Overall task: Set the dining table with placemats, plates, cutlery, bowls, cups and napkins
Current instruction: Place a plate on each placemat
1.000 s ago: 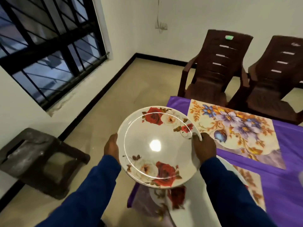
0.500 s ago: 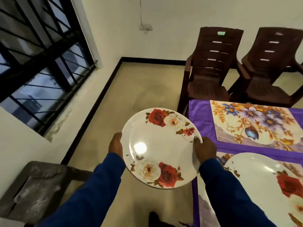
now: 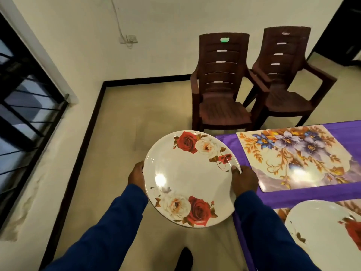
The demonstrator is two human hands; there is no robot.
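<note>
I hold a white plate with red and white roses (image 3: 190, 178) in the air beside the table's left edge. My left hand (image 3: 136, 175) grips its left rim and my right hand (image 3: 244, 178) grips its right rim, thumb on top. A floral placemat with purple flowers (image 3: 297, 157) lies bare on the purple tablecloth (image 3: 289, 197) to the right of the plate. Nearer to me, a second rose plate (image 3: 320, 227) rests on another placemat (image 3: 281, 213) at the lower right.
Two dark brown plastic chairs (image 3: 222, 85) (image 3: 287, 75) stand beyond the table's far end. A barred window (image 3: 23, 98) fills the left wall. Tiled floor (image 3: 136, 124) stretches left of the table.
My view has swung right and I have stepped along the table. The plate, held in both hands, has come closer to the bare placemat. The stool on the left has left the view.
</note>
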